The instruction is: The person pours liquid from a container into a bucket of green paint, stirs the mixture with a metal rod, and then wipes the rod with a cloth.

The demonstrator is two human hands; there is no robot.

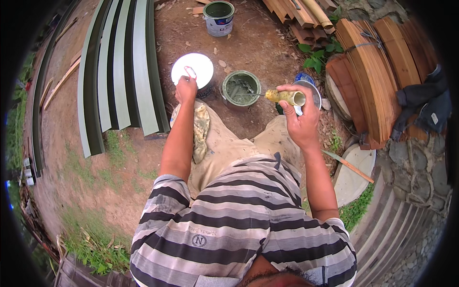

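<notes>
My right hand [303, 112] is closed round a paint-smeared, hollow yellow tube [291, 97]. From its left end a thin dark rod [252, 94] reaches over an open can [224, 99] of grey-green paint [240, 89]. Whether the rod's tip touches the paint is unclear. My left hand [185, 90] pinches a small red-and-white piece [190, 72], whose kind I cannot make out, above a white lid-like disc [203, 67]. That disc sits on a dark can [205, 91] left of the open one. Both cans stand on the ground beyond my knees.
Another open paint can [220, 27] stands farther off. Long grey-green metal strips [117, 67] lie at left. Stacked timber [370, 79] and a dark cloth [423, 105] are at right, near a pale slab [356, 174] with a wooden-handled tool [351, 167]. A stained rag [201, 131] lies over my left thigh.
</notes>
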